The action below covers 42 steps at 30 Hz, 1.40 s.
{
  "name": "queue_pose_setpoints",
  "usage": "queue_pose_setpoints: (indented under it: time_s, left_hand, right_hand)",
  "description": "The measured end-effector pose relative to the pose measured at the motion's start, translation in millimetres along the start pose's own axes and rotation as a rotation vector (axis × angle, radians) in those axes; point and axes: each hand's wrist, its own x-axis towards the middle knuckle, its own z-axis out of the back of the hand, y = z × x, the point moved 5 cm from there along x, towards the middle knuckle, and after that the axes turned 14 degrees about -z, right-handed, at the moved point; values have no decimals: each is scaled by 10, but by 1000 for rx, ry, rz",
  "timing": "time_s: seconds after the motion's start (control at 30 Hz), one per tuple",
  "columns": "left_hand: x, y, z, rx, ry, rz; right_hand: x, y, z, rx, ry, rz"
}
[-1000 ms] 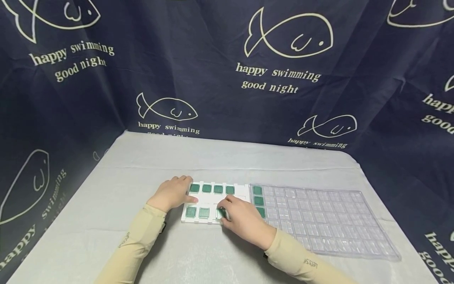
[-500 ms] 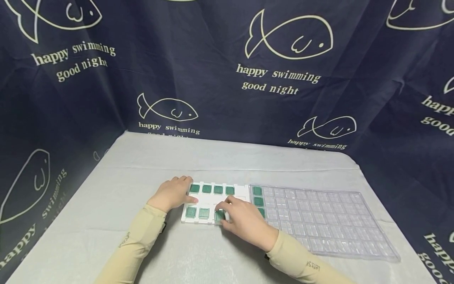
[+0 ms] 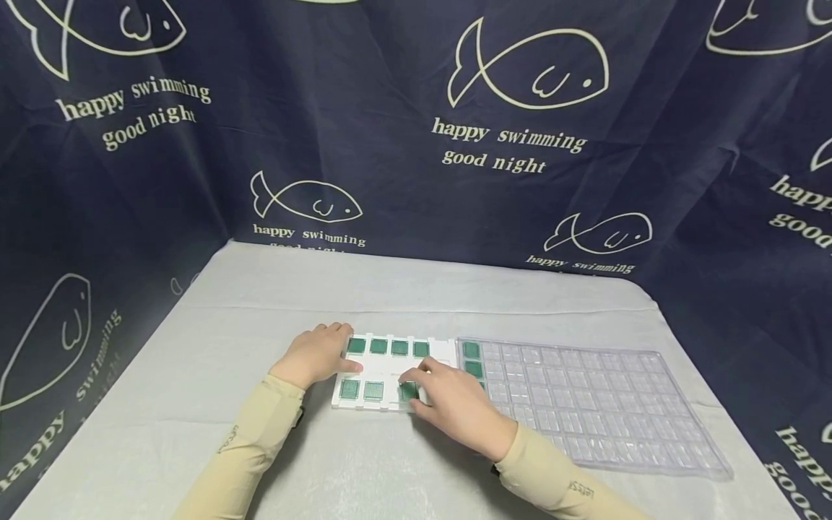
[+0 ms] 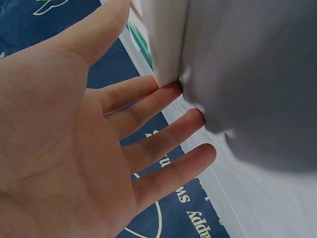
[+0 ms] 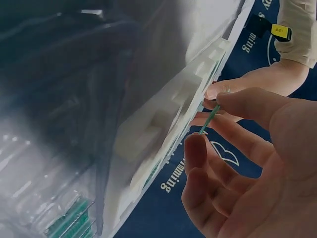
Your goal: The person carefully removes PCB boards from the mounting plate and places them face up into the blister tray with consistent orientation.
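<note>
My right hand (image 3: 453,399) pinches a small green square circuit board (image 3: 408,391) between thumb and fingers, over the near row of the white tray (image 3: 383,365). In the right wrist view this held board (image 5: 210,119) appears edge-on, a thin tilted strip. My left hand (image 3: 316,355) rests at the tray's left end, its thumb on top and its fingers straight; in the left wrist view the fingertips meet the tray's edge (image 4: 166,44). Several more green boards (image 3: 379,346) sit in the tray's far row, and two lie at the near left.
To the right, close against the white tray, lies a large clear plastic tray (image 3: 585,404) with many compartments. Green boards (image 3: 471,349) occupy its leftmost column, partly hidden by my right hand. Both trays lie on a white-covered table (image 3: 292,462), with dark blue printed curtains (image 3: 403,144) around it.
My right hand and its pinched board shift slightly toward me and left, then back right over the near row. The left hand and both trays stay put.
</note>
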Motion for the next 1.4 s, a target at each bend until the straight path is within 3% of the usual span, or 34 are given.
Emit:
queue_pose_setpoints:
  time_s: [0.6, 1.4]
  left_hand:
    - [-17, -23, 9, 0, 2, 6]
    - [-22, -46, 31, -2, -1, 9]
  right_hand:
    - [-105, -152, 42, 38, -6, -8]
    - [-176, -441, 82, 22, -5, -145]
